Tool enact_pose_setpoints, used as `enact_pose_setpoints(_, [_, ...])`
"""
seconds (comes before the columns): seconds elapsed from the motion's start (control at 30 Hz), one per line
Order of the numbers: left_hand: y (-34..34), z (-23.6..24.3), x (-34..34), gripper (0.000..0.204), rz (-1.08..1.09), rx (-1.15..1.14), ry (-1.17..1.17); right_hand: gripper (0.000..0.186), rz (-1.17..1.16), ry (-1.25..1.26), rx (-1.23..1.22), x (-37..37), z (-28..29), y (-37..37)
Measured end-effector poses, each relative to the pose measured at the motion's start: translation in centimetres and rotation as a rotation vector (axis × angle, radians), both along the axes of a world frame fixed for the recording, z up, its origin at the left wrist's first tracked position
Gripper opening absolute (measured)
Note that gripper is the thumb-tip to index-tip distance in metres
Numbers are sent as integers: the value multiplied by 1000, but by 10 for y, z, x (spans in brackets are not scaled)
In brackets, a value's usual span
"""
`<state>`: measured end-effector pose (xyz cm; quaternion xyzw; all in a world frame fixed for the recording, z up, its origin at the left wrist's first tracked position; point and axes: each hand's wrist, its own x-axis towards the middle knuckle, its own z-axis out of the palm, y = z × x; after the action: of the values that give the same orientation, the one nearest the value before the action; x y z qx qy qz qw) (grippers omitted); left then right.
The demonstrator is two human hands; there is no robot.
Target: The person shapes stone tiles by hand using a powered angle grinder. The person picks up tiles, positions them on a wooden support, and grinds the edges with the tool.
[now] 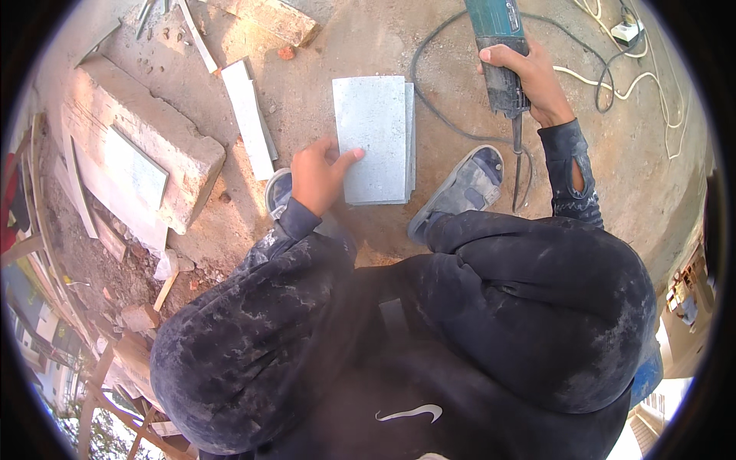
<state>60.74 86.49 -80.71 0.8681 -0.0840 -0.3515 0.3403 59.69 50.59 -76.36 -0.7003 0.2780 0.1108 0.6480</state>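
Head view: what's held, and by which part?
The right hand holds the corded power tool by its black cord end; the left hand touches the top tile.

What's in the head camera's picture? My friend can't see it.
A squatting person grips a teal power tool in the right hand while the left hand touches a stack of grey slabs on dusty ground. Sandalled feet flank the stack; a pale block lies to the left.

Building site, dusty ground (629, 169), rubble (130, 277), rough concrete block (142, 101), power tool (503, 83)
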Motion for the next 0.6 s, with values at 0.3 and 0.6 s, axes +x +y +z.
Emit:
enact_pose_setpoints(0.3, [16,-4,19,41,333,-184,25,35,-112,-8,76,-6,1,4])
enact_pose_setpoints(0.6, [-22,9,5,121,-58,98,-277,34,-208,12,94,-7,3,9])
